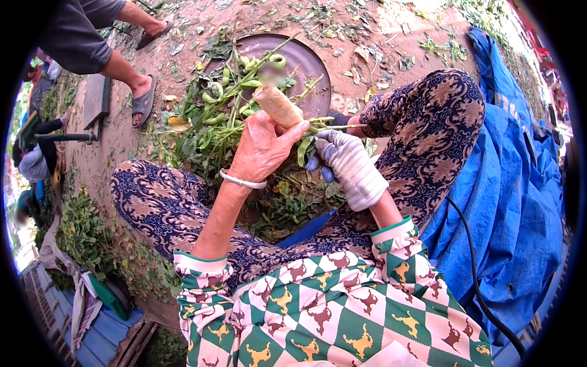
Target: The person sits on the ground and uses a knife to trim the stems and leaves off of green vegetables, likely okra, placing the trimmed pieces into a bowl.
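Observation:
My bare left hand (264, 147), with a white band at the wrist, is closed around a thick tan roll (280, 107) that looks like rolled flatbread. The roll's far end points up and to the left. Close beside it, my right hand (350, 168), in a pale knitted glove with blue fingertips, has its fingers curled at some green plant stems (321, 127). A leaf or pod hangs there; the exact grip is partly hidden. Just beyond both hands lies a heap of bean plants (211, 125) with green pods, partly over a round brown lid or basin (309, 64).
Blue tarpaulin (489, 189) lies heaped at the right, with a black cable (471, 263) running along it. At upper left another person's sandalled foot (143, 101) stands near a small dark bench (96, 101). Leaves litter the ground; more plants (82, 235) lie at the left.

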The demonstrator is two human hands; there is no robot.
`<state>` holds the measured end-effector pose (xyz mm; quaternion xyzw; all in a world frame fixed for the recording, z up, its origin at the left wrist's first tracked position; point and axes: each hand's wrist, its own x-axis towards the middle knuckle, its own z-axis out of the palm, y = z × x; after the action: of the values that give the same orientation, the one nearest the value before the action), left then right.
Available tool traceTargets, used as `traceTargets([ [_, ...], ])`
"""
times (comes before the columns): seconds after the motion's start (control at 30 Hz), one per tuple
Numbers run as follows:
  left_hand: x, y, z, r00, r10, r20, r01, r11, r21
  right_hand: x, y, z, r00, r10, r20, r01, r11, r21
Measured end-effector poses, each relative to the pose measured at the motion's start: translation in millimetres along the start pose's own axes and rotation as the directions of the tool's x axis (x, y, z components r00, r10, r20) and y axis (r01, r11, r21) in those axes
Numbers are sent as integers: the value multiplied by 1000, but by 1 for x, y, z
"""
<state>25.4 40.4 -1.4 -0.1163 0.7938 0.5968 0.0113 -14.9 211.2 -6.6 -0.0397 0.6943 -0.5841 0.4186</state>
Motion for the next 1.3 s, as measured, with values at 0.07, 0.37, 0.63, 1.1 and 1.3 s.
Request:
traceTargets([
  [0.07,-3,0,3,994,40,-102,-54,989,-137,0,-8,-3,1000,-4,2,4,998,58],
  [0.37,-3,9,4,990,-5,-139,-36,956,-293,7,11,-12,993,90,72,-111,914,391],
  [0.63,-3,-8,5,983,75,-165,-95,988,-119,-26,-5,-7,841,177,511,-279,952,129],
  [1.1,-20,4,15,845,469,-256,-385,867,317,14,-1,-3,999,19,30,-17,998,-60],
  [1.3,-31,-7,14,972,-64,-227,0,962,-273,15,0,10,993,46,-106,-66,979,-194],
])
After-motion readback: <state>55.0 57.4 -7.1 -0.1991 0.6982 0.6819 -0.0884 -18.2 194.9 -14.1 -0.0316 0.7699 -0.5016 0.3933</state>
